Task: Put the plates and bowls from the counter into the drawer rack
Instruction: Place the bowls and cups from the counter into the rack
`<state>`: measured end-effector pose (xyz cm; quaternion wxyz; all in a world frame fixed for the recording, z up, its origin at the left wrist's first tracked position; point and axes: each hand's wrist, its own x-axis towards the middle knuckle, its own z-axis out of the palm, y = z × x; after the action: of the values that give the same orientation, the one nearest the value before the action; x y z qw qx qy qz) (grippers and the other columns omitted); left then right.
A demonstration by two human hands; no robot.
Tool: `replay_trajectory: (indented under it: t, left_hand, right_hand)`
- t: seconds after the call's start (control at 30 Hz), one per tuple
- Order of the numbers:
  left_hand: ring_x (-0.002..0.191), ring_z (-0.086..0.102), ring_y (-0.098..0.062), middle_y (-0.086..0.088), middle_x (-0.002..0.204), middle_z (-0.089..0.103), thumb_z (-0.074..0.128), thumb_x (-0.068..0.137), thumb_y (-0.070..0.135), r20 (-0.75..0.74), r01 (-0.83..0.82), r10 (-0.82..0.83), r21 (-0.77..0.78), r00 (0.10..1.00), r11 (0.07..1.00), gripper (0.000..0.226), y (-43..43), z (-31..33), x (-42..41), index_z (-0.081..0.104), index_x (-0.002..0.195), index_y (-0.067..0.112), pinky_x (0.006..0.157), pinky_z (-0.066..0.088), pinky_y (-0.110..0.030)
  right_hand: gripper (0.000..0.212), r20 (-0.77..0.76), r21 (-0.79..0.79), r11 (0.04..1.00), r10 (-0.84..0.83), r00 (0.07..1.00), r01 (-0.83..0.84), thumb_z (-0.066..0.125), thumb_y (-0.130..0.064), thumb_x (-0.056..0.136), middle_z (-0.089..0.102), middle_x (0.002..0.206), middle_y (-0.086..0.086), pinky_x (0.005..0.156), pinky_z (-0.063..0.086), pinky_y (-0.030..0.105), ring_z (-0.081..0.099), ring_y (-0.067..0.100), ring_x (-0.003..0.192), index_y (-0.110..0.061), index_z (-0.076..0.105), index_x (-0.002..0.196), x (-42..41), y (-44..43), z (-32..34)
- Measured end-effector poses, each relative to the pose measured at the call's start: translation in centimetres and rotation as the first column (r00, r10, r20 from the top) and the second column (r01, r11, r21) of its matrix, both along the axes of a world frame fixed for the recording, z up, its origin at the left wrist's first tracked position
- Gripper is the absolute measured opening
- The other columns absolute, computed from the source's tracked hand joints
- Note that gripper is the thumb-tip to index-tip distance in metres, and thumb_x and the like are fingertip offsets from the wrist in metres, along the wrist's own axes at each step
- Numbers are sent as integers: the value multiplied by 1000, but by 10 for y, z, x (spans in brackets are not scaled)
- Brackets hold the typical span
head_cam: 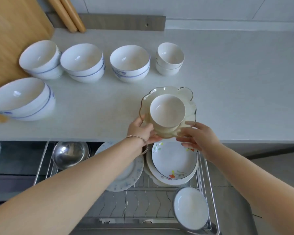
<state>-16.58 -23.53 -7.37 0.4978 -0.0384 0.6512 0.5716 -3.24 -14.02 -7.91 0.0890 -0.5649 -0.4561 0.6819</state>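
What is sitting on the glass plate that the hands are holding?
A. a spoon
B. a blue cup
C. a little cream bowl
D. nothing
C: a little cream bowl sits on the wavy-edged glass plate, which the left hand and right hand grip at its near edge.

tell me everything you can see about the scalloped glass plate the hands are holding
The scalloped glass plate looks like clear, pale yellowish glass with a wavy, flower-shaped rim edged in a thin dark line. It sits roughly level at the counter's front edge, above the open drawer rack. A small cream bowl stands in it. The left hand and right hand grip its near rim from either side.
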Motion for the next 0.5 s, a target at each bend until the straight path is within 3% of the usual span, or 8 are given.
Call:
replay_trajectory:
  t: [0.07, 0.2, 0.3, 0.4, 0.5]
  left_hand:
    - [48, 68, -16, -8, 71, 70, 48, 88, -7, -30, 55, -57, -39, 998, 998, 47, -42, 5, -8, 45, 115, 31, 51, 60, -27]
    - [63, 75, -20, -14, 99, 71, 49, 88, -8, -28, 186, -194, -190, 981, 964, 62, -132, 8, -24, 40, 139, 27, 55, 62, -31]
    - [74, 76, -29, -16, 90, 74, 48, 89, -8, 42, 270, -268, -260, 962, 927, 60, -196, 3, -36, 41, 133, 32, 54, 60, -31]
    - [72, 75, -30, -15, 75, 75, 44, 90, -9, 118, 331, -309, -325, 944, 886, 56, -253, -9, -55, 43, 125, 35, 52, 59, -30]
    - [63, 74, -26, -18, 84, 75, 44, 90, -10, 178, 388, -345, -410, 922, 826, 53, -296, -28, -77, 44, 123, 31, 51, 59, -30]
  right_hand:
    - [29, 23, 56, 992, 110, 994, -111, 62, -16, 87, 69, 83, 6, 59, 53, 24, 66, 17, 68, -18, 56, 115, 9, -15, 6]
    - [31, -20, 47, 956, 292, 956, -291, 58, -23, 90, 69, 95, 6, 69, 57, 28, 67, 19, 77, -24, 50, 120, 1, -53, 15]
    - [31, -66, -71, 889, 447, 892, -452, 58, -14, 90, 67, 92, 14, 56, 59, 24, 65, 19, 68, -25, 51, 118, -17, -94, 6]
    - [19, -81, -180, 806, 559, 825, -564, 56, -9, 91, 64, 69, 9, 50, 57, 23, 64, 9, 48, -21, 59, 106, -34, -136, -17]
    - [8, -29, -268, 741, 632, 774, -615, 53, -12, 94, 61, 62, 8, 47, 55, 18, 62, 6, 41, -11, 60, 91, -51, -182, -50]
